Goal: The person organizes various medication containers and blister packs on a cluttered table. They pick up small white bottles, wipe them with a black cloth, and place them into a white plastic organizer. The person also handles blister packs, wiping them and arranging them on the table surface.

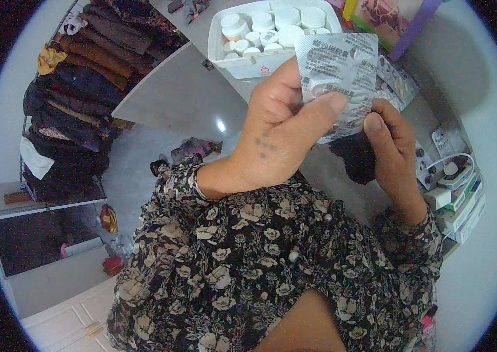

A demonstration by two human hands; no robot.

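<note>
A silver foil blister pack of capsules point(336, 79), its printed back facing the camera, is held up before me. My left hand point(283, 123) grips it from the left, the thumb pressed flat on the foil. At the pack's lower right corner, my right hand point(391, 145) pinches the edge between thumb and fingers. Behind the pack stands a white plastic basket point(239, 68) holding several white bottles point(233, 26). More blister packs point(396, 81) lie behind it, to the right.
On the right, medicine boxes point(464, 211) are stacked beside a white cable and further blister packs point(448, 141). A black cloth point(354, 158) lies below the hands. To the left are a grey panel point(178, 88), a rack of dark clothes point(81, 97) and items on the floor.
</note>
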